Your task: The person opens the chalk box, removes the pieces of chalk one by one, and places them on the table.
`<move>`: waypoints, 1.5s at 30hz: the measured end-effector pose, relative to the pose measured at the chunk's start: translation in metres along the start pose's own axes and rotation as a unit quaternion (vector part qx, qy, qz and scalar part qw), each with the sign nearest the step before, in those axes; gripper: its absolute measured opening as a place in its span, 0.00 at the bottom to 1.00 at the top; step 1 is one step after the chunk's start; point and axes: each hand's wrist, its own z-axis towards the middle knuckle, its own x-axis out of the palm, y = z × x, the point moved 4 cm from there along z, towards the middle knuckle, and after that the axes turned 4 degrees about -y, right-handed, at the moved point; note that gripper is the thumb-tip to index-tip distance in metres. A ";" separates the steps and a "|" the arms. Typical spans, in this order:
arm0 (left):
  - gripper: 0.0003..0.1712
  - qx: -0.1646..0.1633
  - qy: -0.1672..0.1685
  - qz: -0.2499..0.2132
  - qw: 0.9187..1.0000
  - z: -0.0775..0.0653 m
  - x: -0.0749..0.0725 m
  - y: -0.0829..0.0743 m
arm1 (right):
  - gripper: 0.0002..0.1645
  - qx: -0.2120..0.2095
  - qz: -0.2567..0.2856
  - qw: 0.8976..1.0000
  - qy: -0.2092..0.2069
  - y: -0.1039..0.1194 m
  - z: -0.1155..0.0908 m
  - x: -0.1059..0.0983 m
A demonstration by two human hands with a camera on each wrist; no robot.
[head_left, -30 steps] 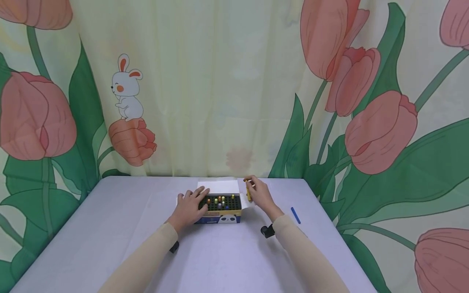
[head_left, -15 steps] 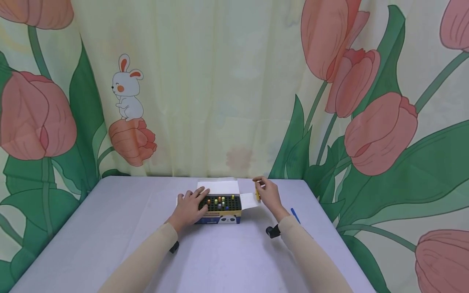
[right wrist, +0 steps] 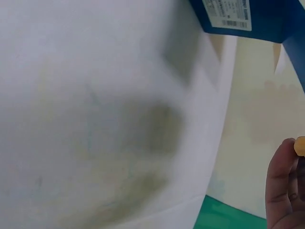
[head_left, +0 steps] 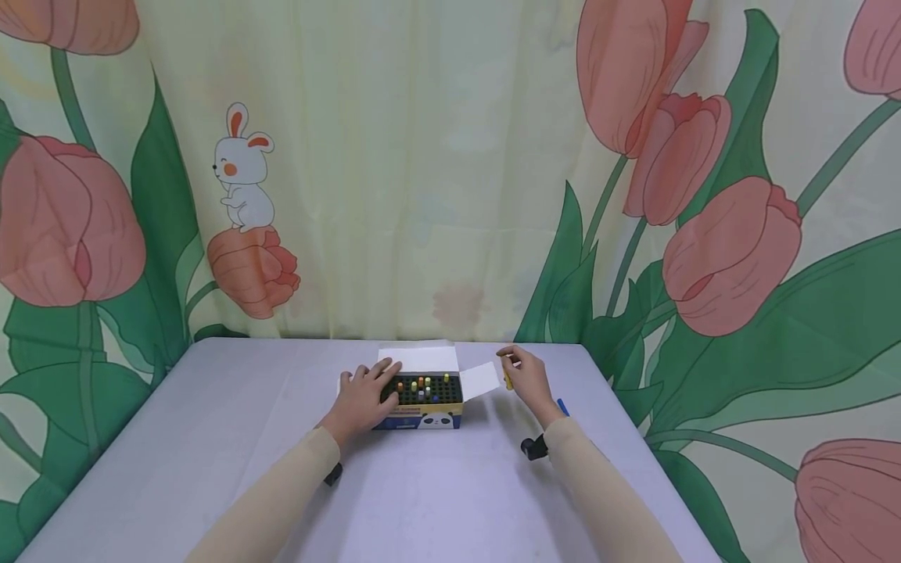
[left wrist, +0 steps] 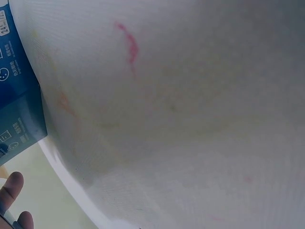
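An open cardboard box (head_left: 436, 420) with a panda on its front stands on the table. Its black holder (head_left: 408, 397) is full of small holes, with several coloured marker ends sticking up. My left hand (head_left: 360, 397) rests over the box's left end, fingers spread across the top; two fingertips (left wrist: 13, 186) show past the blue box side in the left wrist view. To the right of the box, my right hand (head_left: 528, 381) pinches a yellow marker (head_left: 507, 377) near its upper end, roughly upright. In the right wrist view only the marker's rounded end (right wrist: 300, 146) shows.
The box's white lid (head_left: 418, 359) is folded back behind it, and a white side flap (head_left: 480, 381) sticks out right. A blue marker (head_left: 562, 407) lies on the table (head_left: 422, 500), partly hidden by the right forearm. A tulip-print curtain (head_left: 422, 195) hangs behind.
My right hand has moved right, away from the box, with the yellow marker. The side flap is now more uncovered, and the blue marker more hidden. My left hand has stayed put.
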 end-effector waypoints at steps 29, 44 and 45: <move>0.39 0.000 -0.011 0.002 1.000 0.000 0.001 0.004 | 0.11 0.068 -0.187 0.978 0.057 -0.062 -0.017 -0.004; 0.39 0.005 -0.013 -0.003 1.000 0.000 0.002 0.002 | 0.12 0.105 -0.165 0.977 0.079 -0.074 -0.022 -0.010; 0.39 0.006 -0.015 -0.002 1.000 0.000 0.003 0.002 | 0.12 0.107 -0.166 0.977 0.080 -0.075 -0.022 -0.010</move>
